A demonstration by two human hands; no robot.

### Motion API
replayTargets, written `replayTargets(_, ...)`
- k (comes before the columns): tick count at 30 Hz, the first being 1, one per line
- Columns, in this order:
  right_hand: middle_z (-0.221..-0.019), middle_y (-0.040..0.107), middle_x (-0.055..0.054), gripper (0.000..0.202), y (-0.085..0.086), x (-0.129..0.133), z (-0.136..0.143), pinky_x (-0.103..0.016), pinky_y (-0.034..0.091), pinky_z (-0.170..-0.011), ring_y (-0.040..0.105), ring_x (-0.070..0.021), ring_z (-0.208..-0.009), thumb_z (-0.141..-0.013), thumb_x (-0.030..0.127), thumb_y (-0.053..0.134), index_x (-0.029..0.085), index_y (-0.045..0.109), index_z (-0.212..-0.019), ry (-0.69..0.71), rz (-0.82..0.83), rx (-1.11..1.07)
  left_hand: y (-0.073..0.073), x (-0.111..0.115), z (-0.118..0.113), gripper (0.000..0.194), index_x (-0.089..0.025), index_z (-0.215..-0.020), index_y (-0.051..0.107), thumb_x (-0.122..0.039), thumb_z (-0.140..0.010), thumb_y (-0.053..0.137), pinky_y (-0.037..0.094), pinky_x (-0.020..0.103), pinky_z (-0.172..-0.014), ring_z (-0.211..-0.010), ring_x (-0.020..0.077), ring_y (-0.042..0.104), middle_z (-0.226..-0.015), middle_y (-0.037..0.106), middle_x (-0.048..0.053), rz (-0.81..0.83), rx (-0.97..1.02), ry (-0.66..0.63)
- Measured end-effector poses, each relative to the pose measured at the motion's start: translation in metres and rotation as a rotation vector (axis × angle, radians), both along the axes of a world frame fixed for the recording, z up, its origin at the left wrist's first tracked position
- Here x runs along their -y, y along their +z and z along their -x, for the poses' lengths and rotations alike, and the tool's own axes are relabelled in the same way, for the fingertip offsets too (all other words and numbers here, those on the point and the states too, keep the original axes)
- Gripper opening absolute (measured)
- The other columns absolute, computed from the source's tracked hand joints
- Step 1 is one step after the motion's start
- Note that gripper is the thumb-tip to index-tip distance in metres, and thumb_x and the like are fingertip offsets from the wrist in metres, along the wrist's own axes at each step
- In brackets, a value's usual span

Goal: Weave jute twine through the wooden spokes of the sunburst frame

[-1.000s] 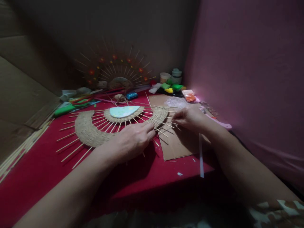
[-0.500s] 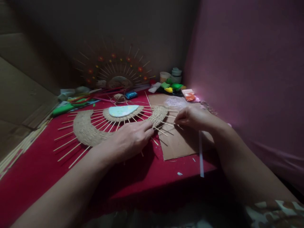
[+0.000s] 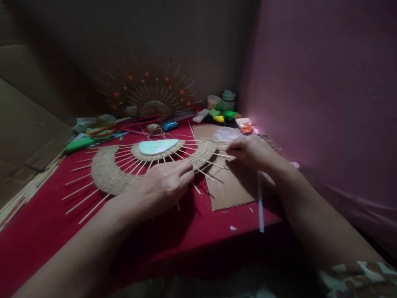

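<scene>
A half-round fan of thin wooden sticks, woven with a wide band of twine, lies on the red cloth. A pale blue half-disc with yellowish spots covers its woven centre. My left hand is closed on the front of the woven band, its fingertips partly hidden. At the fan's right end, my right hand pinches close to the stick tips. Whatever sits between those fingers is too small to make out, though a thin strand of twine runs along the fan's back edge towards them.
Cardboard lies beneath the fan's right end, with a white strip beside it. Behind are a twine ball, a blue packet, coloured clay packets and scissors. A flowered stick fan leans against the back wall.
The fan and my left hand have shifted slightly left and towards me in the view. My right hand stays pinched near the right-end sticks, a little higher.
</scene>
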State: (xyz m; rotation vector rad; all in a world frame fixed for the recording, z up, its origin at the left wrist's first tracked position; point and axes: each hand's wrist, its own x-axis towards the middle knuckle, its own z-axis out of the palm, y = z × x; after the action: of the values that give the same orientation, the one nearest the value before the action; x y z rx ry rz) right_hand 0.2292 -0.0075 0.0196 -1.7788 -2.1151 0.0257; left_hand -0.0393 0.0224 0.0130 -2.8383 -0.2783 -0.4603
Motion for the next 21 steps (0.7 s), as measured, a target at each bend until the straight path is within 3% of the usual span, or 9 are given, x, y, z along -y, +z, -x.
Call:
replayTargets(6, -0.081, 0.069, -0.005, 0.019, -0.017, -0.01, 0.005, -0.029, 0.043, -0.071, 0.058, -0.0171, -0.079, -0.085, 0.018, 0.055, 0.02, 0.072, -0.078, 0.086, -0.271, 0.075, -0.008, 0.002, 0.003, 0.022, -0.014, -0.077, 0.054, -0.011, -0.092, 0.038, 0.038, 0.028, -0.061, -0.068, 0.0144, 0.044, -0.083, 0.052, 0.006, 0.004, -0.029, -0.049)
replayTargets(12, -0.08, 0.065, -0.006, 0.023, -0.014, -0.015, 0.012, -0.031, 0.042, -0.073, 0.052, -0.0196, -0.086, -0.087, 0.017, 0.052, 0.019, 0.069, -0.072, 0.201, -0.257, 0.215, -0.016, 0.007, 0.003, 0.019, -0.014, -0.078, 0.055, -0.009, -0.09, 0.041, 0.039, 0.028, -0.061, -0.069, 0.0154, 0.044, -0.084, 0.053, 0.006, 0.005, -0.103, -0.023)
replayTargets(17, -0.09, 0.063, -0.01, 0.023, -0.011, -0.018, 0.013, -0.035, 0.041, -0.077, 0.046, -0.0246, -0.1, -0.087, 0.02, 0.053, 0.018, 0.066, -0.069, 0.236, -0.339, 0.317, -0.017, 0.011, 0.006, 0.018, -0.014, -0.08, 0.055, -0.009, -0.089, 0.041, 0.042, 0.029, -0.063, -0.072, 0.0162, 0.045, -0.085, 0.053, 0.006, 0.013, -0.112, -0.022)
replayTargets(21, -0.083, 0.064, -0.01, 0.023, -0.017, -0.023, 0.001, -0.035, 0.043, -0.077, 0.049, -0.0236, -0.094, -0.086, 0.016, 0.053, 0.018, 0.067, -0.067, 0.219, -0.319, 0.263, -0.019, 0.012, 0.007, 0.017, -0.014, -0.082, 0.056, -0.009, -0.089, 0.041, 0.042, 0.029, -0.064, -0.073, 0.0162, 0.047, -0.087, 0.053, 0.006, 0.037, -0.115, -0.006)
